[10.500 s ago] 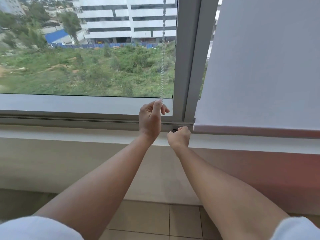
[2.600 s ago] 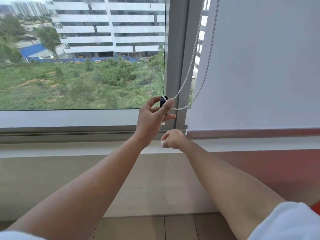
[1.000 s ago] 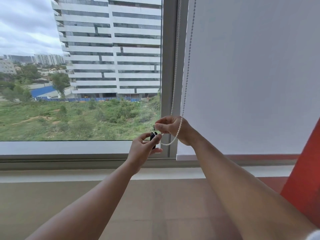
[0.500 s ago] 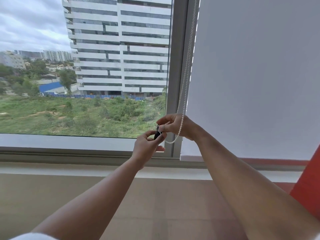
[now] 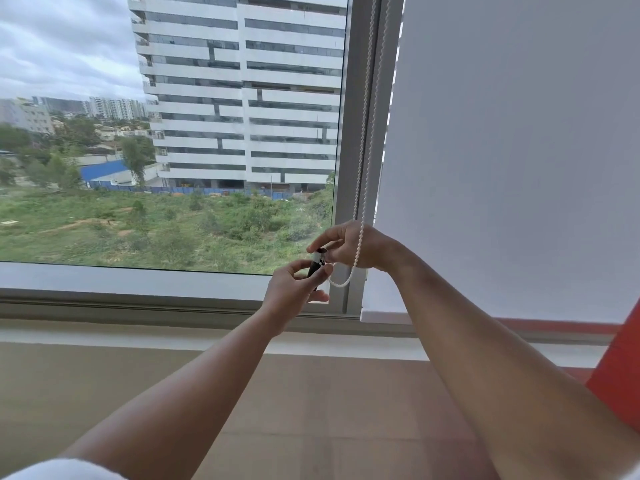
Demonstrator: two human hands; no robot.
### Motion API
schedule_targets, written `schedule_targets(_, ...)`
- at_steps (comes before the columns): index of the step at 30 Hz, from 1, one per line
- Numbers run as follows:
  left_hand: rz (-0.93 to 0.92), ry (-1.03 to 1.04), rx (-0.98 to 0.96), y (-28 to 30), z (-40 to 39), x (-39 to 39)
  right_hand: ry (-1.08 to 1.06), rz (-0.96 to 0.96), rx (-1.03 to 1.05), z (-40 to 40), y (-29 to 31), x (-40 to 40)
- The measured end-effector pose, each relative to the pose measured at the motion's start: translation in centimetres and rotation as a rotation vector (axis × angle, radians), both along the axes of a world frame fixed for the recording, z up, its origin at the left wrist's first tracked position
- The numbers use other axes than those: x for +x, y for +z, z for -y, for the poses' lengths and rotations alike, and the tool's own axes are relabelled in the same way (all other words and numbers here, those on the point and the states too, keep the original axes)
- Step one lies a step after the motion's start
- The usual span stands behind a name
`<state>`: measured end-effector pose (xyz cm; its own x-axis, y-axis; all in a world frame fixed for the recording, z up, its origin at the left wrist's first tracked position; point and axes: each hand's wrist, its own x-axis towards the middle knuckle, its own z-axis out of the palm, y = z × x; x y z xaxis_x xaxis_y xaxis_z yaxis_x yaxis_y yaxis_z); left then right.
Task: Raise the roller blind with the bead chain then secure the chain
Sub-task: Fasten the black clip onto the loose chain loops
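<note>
A white roller blind (image 5: 512,161) covers the right window pane, its bottom bar (image 5: 450,318) just above the sill. A white bead chain (image 5: 363,133) hangs in two strands along the grey window post and loops below my right hand (image 5: 356,245). That hand's fingers pinch the chain where it enters a small black chain holder (image 5: 316,266). My left hand (image 5: 294,289) grips the black holder from below. Both hands meet in front of the post, close to the glass.
The grey window post (image 5: 356,98) stands between the bare left pane and the blind. A grey sill (image 5: 138,306) runs below, with a beige wall under it. A red surface (image 5: 620,368) rises at the right edge.
My hands have risen from the sill with the holder and chain. My right hand has come up to the holder that my left hand holds, and the chain now hangs straight.
</note>
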<state>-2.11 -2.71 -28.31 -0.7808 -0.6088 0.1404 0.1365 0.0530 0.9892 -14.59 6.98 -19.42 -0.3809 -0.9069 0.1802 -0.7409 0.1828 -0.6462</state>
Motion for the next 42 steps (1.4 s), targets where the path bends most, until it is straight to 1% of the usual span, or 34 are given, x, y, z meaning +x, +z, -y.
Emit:
schedule_targets(6, 0.007, -0.035, 0.002, 0.3, 0.2, 0.0, 0.032, -0.039, -0.038, -0.2, 0.4, 0.2)
schedule_targets(9, 0.000, -0.036, 0.007, 0.2, 0.2, -0.1, 0.034, -0.070, -0.023, -0.1, 0.4, 0.1)
schedule_targets(14, -0.056, -0.050, 0.100, -0.1, 0.4, -0.4, 0.002, -0.097, -0.006, 0.1, 0.4, 0.1)
schedule_targets(18, -0.078, -0.084, 0.108, -0.2, 0.6, -0.3, -0.005, -0.130, -0.014, 0.2, 0.6, 0.4)
schedule_targets(21, -0.088, -0.083, 0.091, -0.1, 0.6, -0.2, -0.013, -0.145, -0.030, 0.4, 0.6, 0.5)
schedule_targets(26, -0.070, -0.054, 0.116, 0.3, 0.7, -0.3, -0.027, -0.180, -0.039, 0.5, 0.7, 0.6)
schedule_targets(34, -0.045, -0.105, 0.078, 0.4, 0.1, -0.9, -0.066, -0.200, 0.013, 0.1, 1.0, 0.8)
schedule_targets(38, 0.031, -0.106, -0.025, 0.3, 0.1, -1.2, -0.083, -0.232, 0.042, -0.3, 0.9, 0.8)
schedule_targets(42, 0.033, -0.107, -0.079, 0.4, 0.1, -1.6, -0.105, -0.250, 0.044, -0.7, 1.1, 0.7)
